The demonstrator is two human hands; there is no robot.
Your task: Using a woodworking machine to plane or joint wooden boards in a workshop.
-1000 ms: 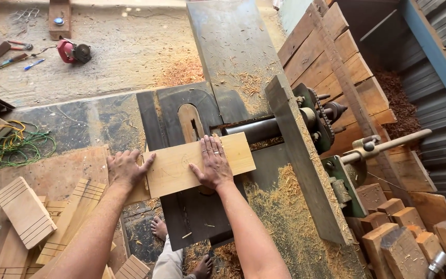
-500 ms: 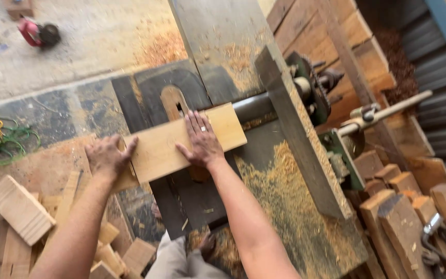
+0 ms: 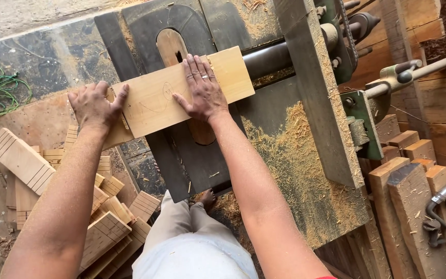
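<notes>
Both hands lie flat on a pale wooden board (image 3: 181, 93) that rests across the dark metal table (image 3: 202, 155) of a woodworking machine. The left hand (image 3: 95, 106) presses on the board's near-left end with fingers spread, thumb hooked over the edge. The right hand (image 3: 202, 93) sits palm down on the middle of the board, fingers splayed and pointing away, a ring on one finger. Neither hand is clenched; they press rather than grip.

Compared with half a second ago, the board lies at much the same slant across the table and the hands have kept their places on it. The far end reaches beside the steel shaft (image 3: 274, 57), while the middle covers the lower part of the wooden insert (image 3: 172, 46) with its slot. A faint pencil outline shows on the board's face, though I cannot make out its shape clearly from here. So the board is being held steady over the slot rather than lifted away.

Sawdust (image 3: 295, 155) lies thick on the right side of the table. Short grooved wooden blocks (image 3: 99, 227) are piled on the floor to the left, and thicker timber offcuts (image 3: 409, 191) stand at the right.
</notes>
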